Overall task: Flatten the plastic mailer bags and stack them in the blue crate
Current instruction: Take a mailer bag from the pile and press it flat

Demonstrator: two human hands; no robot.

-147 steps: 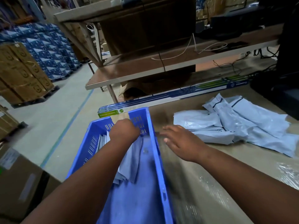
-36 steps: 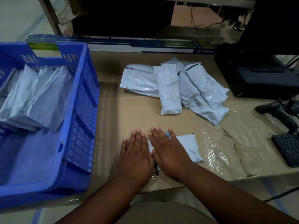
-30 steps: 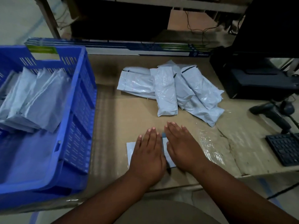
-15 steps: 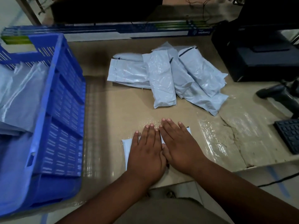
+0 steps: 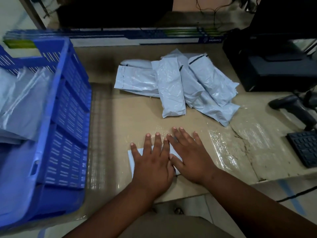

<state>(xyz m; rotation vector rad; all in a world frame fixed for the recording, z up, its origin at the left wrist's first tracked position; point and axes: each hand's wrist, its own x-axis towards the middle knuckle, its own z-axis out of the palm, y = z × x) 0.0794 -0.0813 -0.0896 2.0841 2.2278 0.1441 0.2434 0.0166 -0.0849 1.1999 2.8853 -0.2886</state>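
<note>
Head view: both hands lie flat, fingers straight, on one mailer bag [image 5: 132,156] at the near edge of the surface [image 5: 137,117]; the left hand [image 5: 151,162] and right hand [image 5: 190,158] press side by side, neither grip clenched round it; the bag's long axis seems to run left to right; the blue crate [image 5: 68,117] stands to the left, nearer the left hand; the unflattened pile [image 5: 173,86] lies beyond the fingertips.

I see bare table [image 5: 137,117] between crate [image 5: 68,107] and bag pile [image 5: 175,86]; printer [image 5: 267,66], scanner [image 5: 295,109], keyboard [image 5: 305,148] block the right.
</note>
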